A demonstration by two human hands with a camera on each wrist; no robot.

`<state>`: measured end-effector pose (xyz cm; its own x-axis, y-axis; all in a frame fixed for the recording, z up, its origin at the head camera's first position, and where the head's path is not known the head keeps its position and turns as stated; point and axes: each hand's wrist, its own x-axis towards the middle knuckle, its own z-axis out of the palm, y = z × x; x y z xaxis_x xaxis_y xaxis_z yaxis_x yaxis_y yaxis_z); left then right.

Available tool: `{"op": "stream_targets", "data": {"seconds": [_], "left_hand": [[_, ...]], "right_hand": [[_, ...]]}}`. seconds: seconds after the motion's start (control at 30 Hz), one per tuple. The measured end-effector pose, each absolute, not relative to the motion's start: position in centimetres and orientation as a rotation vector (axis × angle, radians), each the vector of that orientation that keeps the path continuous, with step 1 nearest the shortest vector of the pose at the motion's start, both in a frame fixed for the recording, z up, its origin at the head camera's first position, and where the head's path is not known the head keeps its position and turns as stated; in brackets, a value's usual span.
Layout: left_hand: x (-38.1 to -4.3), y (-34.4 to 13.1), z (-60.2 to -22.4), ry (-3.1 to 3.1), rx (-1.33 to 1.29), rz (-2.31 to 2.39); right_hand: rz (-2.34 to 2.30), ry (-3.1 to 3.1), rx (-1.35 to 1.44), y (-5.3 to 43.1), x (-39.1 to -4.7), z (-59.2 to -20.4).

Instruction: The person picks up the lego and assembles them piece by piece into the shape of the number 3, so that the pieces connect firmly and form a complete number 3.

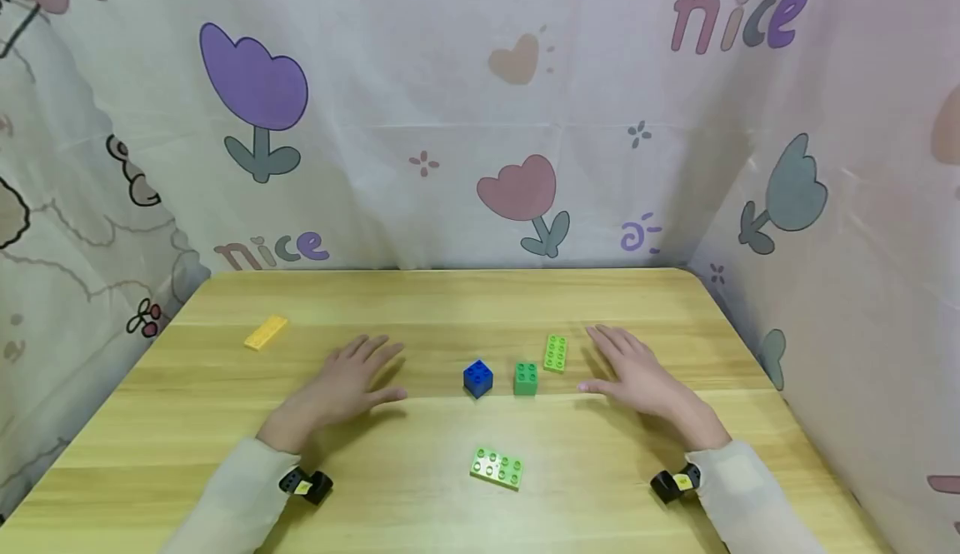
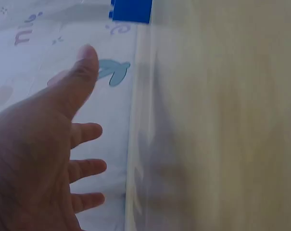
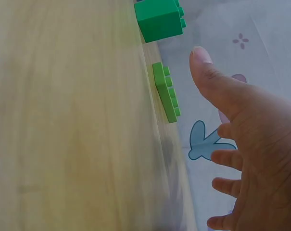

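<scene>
My left hand [image 1: 345,383] hovers over the table with fingers spread and nothing in it. To its right sits a blue building brick [image 1: 477,379], whose edge also shows at the top of the left wrist view. Fingers apart and holding nothing, my right hand [image 1: 637,375] is beside a flat lime-green brick [image 1: 555,354]. A taller green brick [image 1: 525,379] stands between that one and the blue brick; the right wrist view shows this green brick [image 3: 159,20] beyond the thumb. Nearer the front lies a second flat lime-green brick [image 1: 497,468].
A flat yellow brick [image 1: 266,332] lies at the back left of the wooden table [image 1: 405,504]. Printed cloth [image 1: 390,62] hangs behind the table's back edge and along both sides. Each wrist wears a small black camera.
</scene>
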<state>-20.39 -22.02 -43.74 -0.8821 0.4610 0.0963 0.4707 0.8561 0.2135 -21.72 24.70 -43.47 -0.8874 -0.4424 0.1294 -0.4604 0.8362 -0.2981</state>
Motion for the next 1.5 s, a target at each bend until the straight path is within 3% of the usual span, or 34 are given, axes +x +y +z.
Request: {"op": "stream_targets", "data": {"seconds": [1.0, 1.5], "left_hand": [[-16.6, -15.9, -42.6, -2.92, -1.224, -0.582], [-16.3, -13.0, -43.1, -2.849, -1.531, -0.596]], "right_hand": [[0.821, -2.851, 0.988, 19.6, -22.4, -42.8], [0.897, -2.832, 1.028, 18.1, -22.8, -43.1]]}}
